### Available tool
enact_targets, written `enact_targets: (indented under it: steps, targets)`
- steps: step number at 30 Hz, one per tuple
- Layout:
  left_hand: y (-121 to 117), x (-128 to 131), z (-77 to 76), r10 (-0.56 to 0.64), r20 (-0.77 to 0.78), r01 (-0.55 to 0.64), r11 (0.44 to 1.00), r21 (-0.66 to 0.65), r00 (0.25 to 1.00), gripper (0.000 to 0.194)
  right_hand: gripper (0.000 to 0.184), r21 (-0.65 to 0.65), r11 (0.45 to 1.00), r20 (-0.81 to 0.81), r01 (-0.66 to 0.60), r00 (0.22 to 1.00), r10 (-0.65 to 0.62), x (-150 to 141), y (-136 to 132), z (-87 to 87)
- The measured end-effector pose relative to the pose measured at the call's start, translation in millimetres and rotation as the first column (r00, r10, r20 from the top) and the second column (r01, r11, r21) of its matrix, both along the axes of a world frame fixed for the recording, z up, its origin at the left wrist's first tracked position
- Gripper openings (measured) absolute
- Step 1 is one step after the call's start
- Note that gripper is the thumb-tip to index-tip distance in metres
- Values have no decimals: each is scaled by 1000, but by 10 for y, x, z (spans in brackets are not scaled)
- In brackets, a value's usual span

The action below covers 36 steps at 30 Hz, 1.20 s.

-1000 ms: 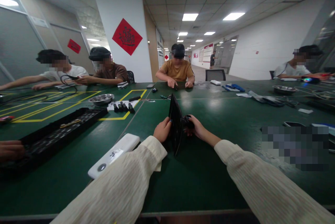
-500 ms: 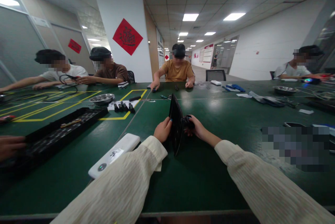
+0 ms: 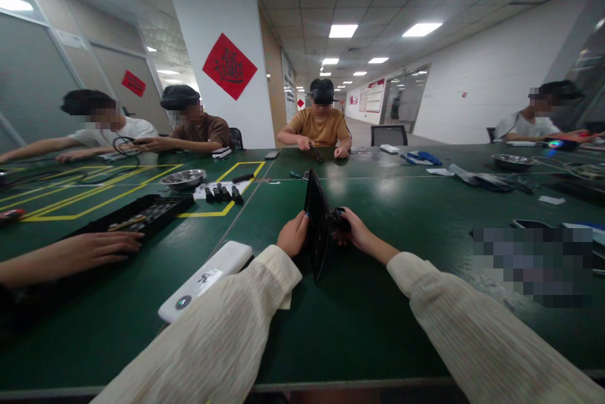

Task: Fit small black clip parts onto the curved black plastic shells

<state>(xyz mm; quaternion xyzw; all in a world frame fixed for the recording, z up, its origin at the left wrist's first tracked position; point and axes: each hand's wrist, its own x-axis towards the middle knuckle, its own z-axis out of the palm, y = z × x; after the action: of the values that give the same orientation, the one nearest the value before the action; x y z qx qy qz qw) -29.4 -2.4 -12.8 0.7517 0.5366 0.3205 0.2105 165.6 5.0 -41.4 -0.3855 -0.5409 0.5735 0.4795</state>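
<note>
A thin black flat panel point(image 3: 317, 234) stands upright, nearly edge-on to me, above the green table. My left hand point(image 3: 292, 235) is closed on its left side, fingers partly hidden behind it. On the other side, my right hand point(image 3: 357, 230) is wrapped around a dark rounded piece point(image 3: 338, 219) against the panel's right face. Whether that piece is fixed to the panel, I cannot tell. Beside my left forearm lies a white oblong device point(image 3: 208, 279) with a label and a round dark spot.
At left, a co-worker's hand point(image 3: 101, 249) reaches over a long black tray point(image 3: 172, 207). Beyond it are a metal bowl point(image 3: 183, 179) and several small black parts point(image 3: 222, 193). Cloths point(image 3: 482, 178) and another bowl point(image 3: 514, 162) lie at right. Several people sit around the table.
The co-worker's hand at left has reached further right over the tray. The person opposite has drawn one hand in toward the chest. My hands and the panel look unchanged.
</note>
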Motion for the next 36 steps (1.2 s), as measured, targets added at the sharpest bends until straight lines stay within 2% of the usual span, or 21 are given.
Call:
enact_targets:
  steps: [6, 14, 24, 31, 36]
  targets:
    - [1, -7, 15, -33, -1, 33, 999, 4, 999, 19, 20, -5, 1000, -2, 10, 1000, -10, -3, -12, 10]
    - [-5, 0, -10, -3, 19, 3, 1000, 11, 1000, 30, 15, -24, 999, 2, 25, 1000, -25, -11, -14, 28]
    - [6, -11, 6, -39, 8, 39, 999, -5, 999, 20, 21, -13, 1000, -21, 22, 1000, -22, -4, 9, -12]
    - [-20, -2, -5, -42, 58, 43, 999, -21, 997, 36, 20, -9, 1000, -11, 16, 1000, -16, 2, 6, -3]
    - [-3, -7, 3, -31, 9, 31, 1000, -1, 999, 26, 19, -9, 1000, -11, 20, 1000, -20, 2, 2, 4]
